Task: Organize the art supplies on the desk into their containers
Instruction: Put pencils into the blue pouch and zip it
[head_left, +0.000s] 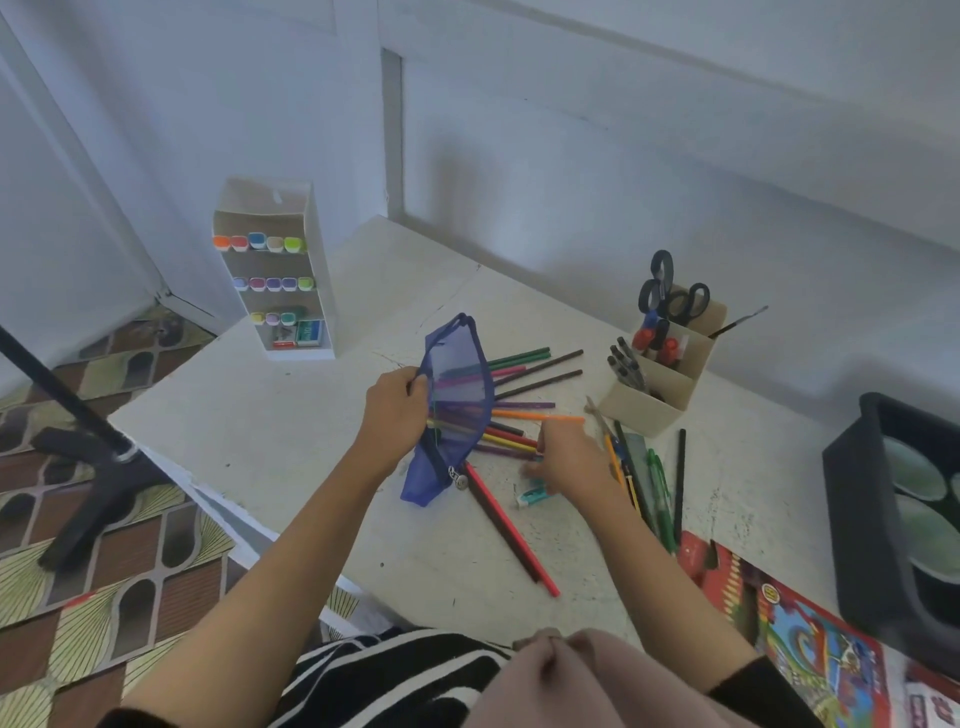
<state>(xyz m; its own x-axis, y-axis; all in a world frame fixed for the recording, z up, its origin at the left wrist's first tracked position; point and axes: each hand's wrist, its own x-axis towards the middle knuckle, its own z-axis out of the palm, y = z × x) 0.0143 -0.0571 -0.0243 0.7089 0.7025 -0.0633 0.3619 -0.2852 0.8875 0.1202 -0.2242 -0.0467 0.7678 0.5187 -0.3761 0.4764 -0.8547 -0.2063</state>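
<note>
My left hand (393, 410) grips the edge of a blue mesh pencil pouch (457, 405) and holds it upright and open above the white desk (270, 436). Several coloured pencils (537, 387) lie fanned out behind and beside the pouch, some showing through the mesh. My right hand (569, 457) lies over the pencil ends with its fingers curled on them. A red pencil and a dark pencil (511, 530) lie below the pouch. A small teal and white eraser (531, 496) sits under my right hand.
A white marker rack (278, 270) stands at the back left. A beige organizer (662, 358) holds scissors, pens and markers. Loose pens and pencils (652, 478) lie to its front. A black tray (893, 525) and a colourful pencil box (789, 623) sit at the right.
</note>
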